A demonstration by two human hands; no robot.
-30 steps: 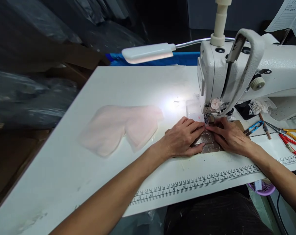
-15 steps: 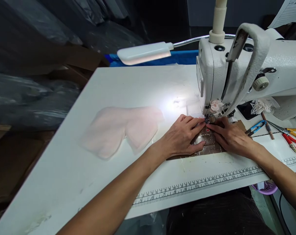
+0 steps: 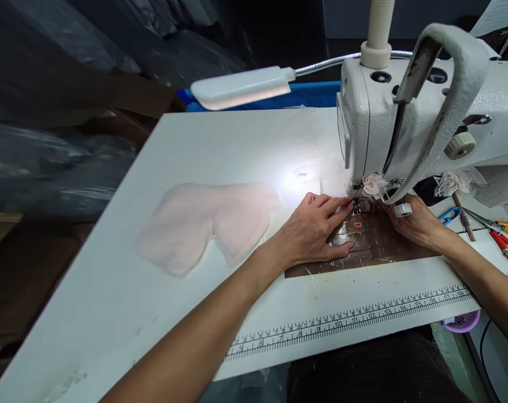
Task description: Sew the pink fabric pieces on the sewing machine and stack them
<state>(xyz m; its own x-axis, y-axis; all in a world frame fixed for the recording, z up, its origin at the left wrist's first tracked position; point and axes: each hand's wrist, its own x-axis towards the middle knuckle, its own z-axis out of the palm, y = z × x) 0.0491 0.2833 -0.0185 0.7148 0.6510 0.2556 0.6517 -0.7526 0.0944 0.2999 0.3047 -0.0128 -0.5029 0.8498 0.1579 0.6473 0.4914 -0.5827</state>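
My left hand (image 3: 319, 228) lies flat on the left part of a shiny brown sheet (image 3: 363, 243), thumb apart and fingertips beside the presser foot (image 3: 356, 207) of the white sewing machine (image 3: 357, 123). My right hand (image 3: 417, 224) reaches in right of the foot, behind a small white knob (image 3: 403, 210); its fingertips are hidden there. A small red mark (image 3: 358, 224) shows on the brown sheet between the hands. A pale pink fabric rosette (image 3: 374, 184) hangs at the needle end of the machine. Any cloth under the foot is too small to make out.
Sheer pale pink fabric (image 3: 212, 218) lies on the white table (image 3: 123, 291) at left. A lamp (image 3: 241, 88) shines over it. Blue snips (image 3: 450, 215) and scissors (image 3: 503, 226) lie at right. A printed ruler (image 3: 342, 324) runs along the front edge.
My right hand has moved right and back from the presser foot, uncovering more of the brown sheet. My left hand stays nearly in place. The view has shifted slightly.
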